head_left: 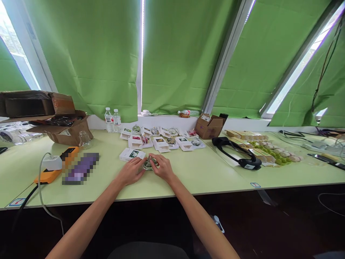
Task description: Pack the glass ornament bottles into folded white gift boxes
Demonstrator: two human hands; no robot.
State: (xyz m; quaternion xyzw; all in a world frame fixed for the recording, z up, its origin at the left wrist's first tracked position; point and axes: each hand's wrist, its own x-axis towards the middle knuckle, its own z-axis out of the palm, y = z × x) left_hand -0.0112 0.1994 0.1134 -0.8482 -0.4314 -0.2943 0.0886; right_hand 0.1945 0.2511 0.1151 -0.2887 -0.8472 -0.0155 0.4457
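Observation:
My left hand (133, 170) and my right hand (162, 167) meet over the pale green table (205, 172), fingers curled round a small round metallic item (149, 164) that looks like a pocket watch. Both hands grip it from either side. A small white box (130, 154) with a picture on its lid lies just behind my left hand. Further back, several open white boxes (160, 138) hold similar round pieces.
Cardboard boxes (64, 127) and two water bottles (112, 120) stand at the back left; an orange device (58, 163) and a white charger (51, 162) lie left. A brown box (209, 126), a black headset (237, 151) and rows of small packages (266, 149) sit right.

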